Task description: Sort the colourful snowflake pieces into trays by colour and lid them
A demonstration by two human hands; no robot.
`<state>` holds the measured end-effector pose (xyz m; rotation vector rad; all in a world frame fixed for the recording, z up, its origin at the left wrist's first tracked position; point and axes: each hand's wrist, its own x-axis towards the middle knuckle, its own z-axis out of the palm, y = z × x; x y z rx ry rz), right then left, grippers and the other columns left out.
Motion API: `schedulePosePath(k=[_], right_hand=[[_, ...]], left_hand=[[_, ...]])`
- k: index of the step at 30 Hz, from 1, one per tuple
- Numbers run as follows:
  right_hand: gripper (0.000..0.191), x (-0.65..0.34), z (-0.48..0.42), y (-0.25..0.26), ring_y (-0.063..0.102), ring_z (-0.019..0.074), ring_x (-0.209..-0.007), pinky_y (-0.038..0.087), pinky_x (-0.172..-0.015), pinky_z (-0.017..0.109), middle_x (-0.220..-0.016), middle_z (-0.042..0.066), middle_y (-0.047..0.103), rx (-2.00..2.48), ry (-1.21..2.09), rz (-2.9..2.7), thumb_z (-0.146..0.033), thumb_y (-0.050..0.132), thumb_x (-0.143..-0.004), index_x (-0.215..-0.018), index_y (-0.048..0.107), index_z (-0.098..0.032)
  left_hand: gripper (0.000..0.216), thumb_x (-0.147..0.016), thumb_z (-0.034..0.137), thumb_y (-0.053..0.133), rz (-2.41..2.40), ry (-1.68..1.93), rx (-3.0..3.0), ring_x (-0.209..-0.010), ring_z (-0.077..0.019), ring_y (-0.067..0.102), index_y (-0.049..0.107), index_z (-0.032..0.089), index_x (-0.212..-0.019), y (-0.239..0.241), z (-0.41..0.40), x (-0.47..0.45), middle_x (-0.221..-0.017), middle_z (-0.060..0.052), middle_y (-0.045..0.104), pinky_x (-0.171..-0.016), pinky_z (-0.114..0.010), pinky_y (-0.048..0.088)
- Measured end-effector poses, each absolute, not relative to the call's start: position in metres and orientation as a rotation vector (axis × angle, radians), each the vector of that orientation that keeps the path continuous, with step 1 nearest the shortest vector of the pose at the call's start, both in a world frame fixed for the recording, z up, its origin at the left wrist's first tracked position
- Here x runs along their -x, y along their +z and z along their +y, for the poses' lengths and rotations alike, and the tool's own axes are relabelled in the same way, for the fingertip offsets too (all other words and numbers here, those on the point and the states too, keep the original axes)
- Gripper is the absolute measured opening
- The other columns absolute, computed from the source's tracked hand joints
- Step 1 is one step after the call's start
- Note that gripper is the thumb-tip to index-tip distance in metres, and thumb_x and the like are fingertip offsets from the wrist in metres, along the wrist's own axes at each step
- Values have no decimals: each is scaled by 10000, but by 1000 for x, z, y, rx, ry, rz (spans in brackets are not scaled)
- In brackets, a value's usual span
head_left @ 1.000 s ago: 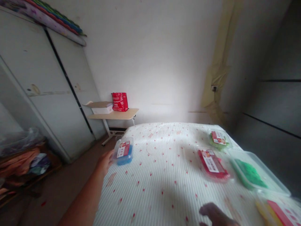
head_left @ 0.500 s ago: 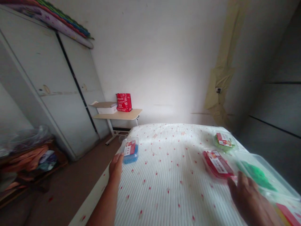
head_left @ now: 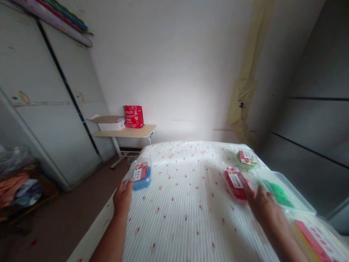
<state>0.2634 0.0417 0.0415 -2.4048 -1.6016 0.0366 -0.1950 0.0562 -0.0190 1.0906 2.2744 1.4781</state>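
Note:
My left hand (head_left: 123, 194) is at the left edge of the bed, its fingers closed on the near corner of a clear plastic box with blue contents (head_left: 142, 177) and a red-and-white label. On the right, my right hand (head_left: 265, 205) reaches over the near end of a clear box with red contents (head_left: 235, 180). Its fingers are apart and slightly blurred, covering part of that box. Just beyond that hand lies an open clear tray (head_left: 302, 198) holding a bright green mass (head_left: 279, 193). Farther back is a labelled box with pale green contents (head_left: 247, 160).
A white sheet with red specks (head_left: 177, 218) covers the bed. At the near right lies a yellow-and-red labelled pack (head_left: 313, 236). Beyond the bed's far left corner, a small table (head_left: 136, 131) bears a red bag (head_left: 133, 116) and a white box (head_left: 111, 125). Grey cabinets flank the room.
The view has turned slightly right. My right hand has moved forward and left, onto the box with red contents. My left hand stays at the box with blue contents.

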Motion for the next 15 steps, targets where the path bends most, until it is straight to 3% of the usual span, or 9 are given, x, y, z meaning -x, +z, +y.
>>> schedulePosePath(k=[9, 15], right_hand=[[550, -263, 53, 46, 664, 305, -852, 499, -721, 399, -956, 227, 652, 2451, 115, -1615, -429, 130, -922, -1082, 533, -89], [615, -271, 42, 49, 666, 317, -812, 496, -702, 417, -940, 248, 667, 2489, 167, -1631, -506, 144, -903, -993, 582, -84]], left_hand=[[419, -753, 534, 403, 2320, 1446, -1073, -910, -273, 606, 583, 191, -911, -16, 56, 195, -880, -78, 658, -830, -374, 452], [414, -742, 523, 418, 2283, 1454, -1041, -893, -265, 614, 583, 187, -919, -15, 57, 195, -879, -79, 655, -819, -369, 454]])
